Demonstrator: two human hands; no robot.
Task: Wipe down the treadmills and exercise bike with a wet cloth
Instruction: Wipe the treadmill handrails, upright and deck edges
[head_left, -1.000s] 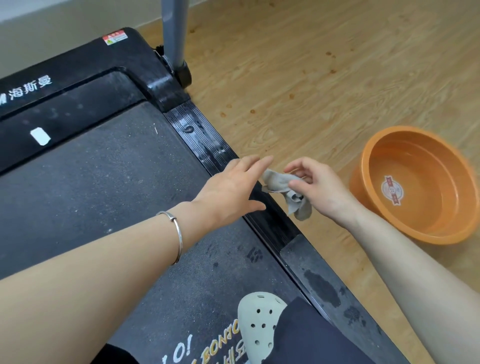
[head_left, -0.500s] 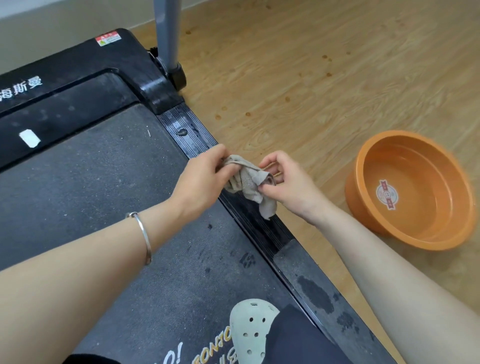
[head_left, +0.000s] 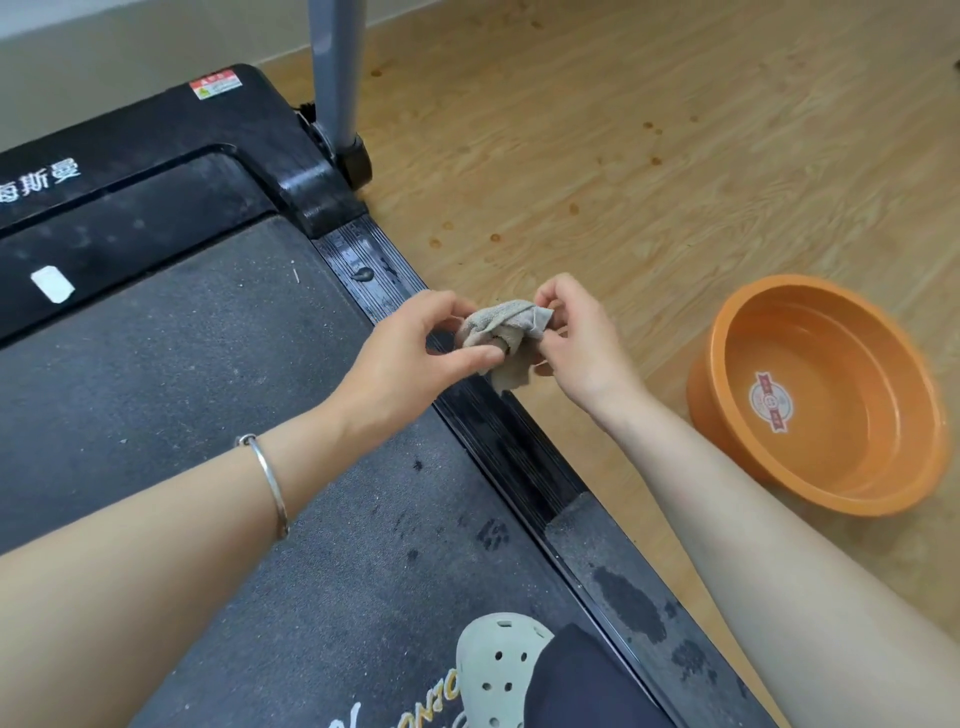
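1. Black treadmill (head_left: 182, 364) spreads left of the grip, and its ribbed side rail (head_left: 483, 431) passes under both hands.
2. Left hand (head_left: 410, 358), with a silver bracelet (head_left: 268, 478) on its wrist, pinches the cloth's left end.
3. Grey cloth (head_left: 501, 330) is bunched between the two hands above the rail, one corner hanging down.
4. Right hand (head_left: 576, 348) pinches the right end with curled fingers.
5. Orange basin (head_left: 701, 405) sits on the wooden floor (head_left: 623, 156), right of the grip and apart from it.
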